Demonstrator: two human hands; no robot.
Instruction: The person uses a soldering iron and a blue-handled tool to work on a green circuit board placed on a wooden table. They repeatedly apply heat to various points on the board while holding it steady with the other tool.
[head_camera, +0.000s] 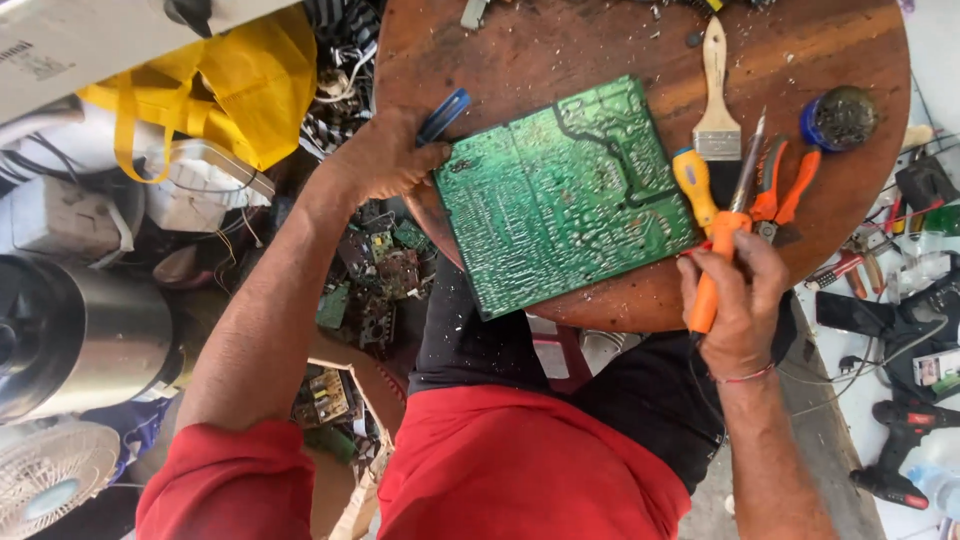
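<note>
Left hand (385, 155) lies at the left rim of the round wooden tabletop (560, 40), fingers curled loosely, fingertips touching the upper-left corner of a green circuit board (565, 195); a blue-handled tool (443, 115) pokes out from under that hand, though whether the fingers actually grip it cannot be told. Right hand (738, 300) is closed around the orange handle of a soldering iron (722, 245), held near the front right edge of the tabletop, the metal tip angled up and away toward the far side. The board lies flat, solder side up, tilted a little on the tabletop, between the two hands and closer to the left one; the right hand sits just off its lower-right corner, not touching it. Both forearms reach forward from red sleeves, left arm stretched long, right arm bent in close. Just beside the iron: a yellow-handled screwdriver (693, 185), a paintbrush (716, 100), orange-handled pliers (782, 190), and a small blue tin (840, 117) further right. A yellow bag (250, 80) lies on the floor at left, among scrap boards.
</note>
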